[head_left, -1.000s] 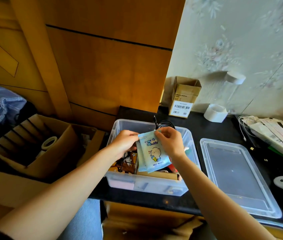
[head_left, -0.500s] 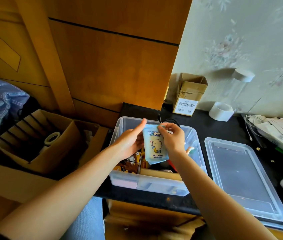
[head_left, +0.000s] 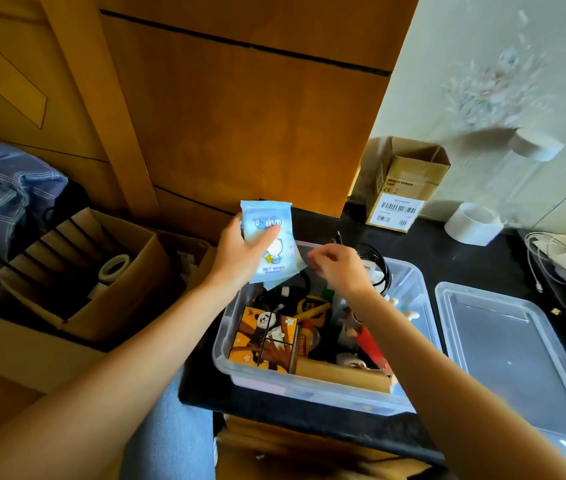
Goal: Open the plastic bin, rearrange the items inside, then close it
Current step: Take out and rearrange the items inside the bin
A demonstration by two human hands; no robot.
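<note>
The clear plastic bin (head_left: 312, 391) stands open on the black table, filled with several items: an orange panda box (head_left: 264, 337), a wooden block (head_left: 340, 374), black cables (head_left: 380, 268) and small toys. Its clear lid (head_left: 510, 358) lies flat to the right of it. My left hand (head_left: 240, 254) grips light-blue wet-wipe packets (head_left: 274, 244) and holds them up above the bin's far left corner. My right hand (head_left: 335, 268) hovers over the bin's middle with fingers curled, holding nothing I can make out.
A cardboard box (head_left: 402, 188) and a white tape roll (head_left: 471, 223) stand against the wall behind the bin. White cables and papers (head_left: 565, 254) lie at the far right. Left of the table sits an open carton (head_left: 67, 282) with dividers and a tape roll.
My right hand let go of the wipe packets and drew back over the bin. My left hand took hold of the packets and lifted them up and to the left.
</note>
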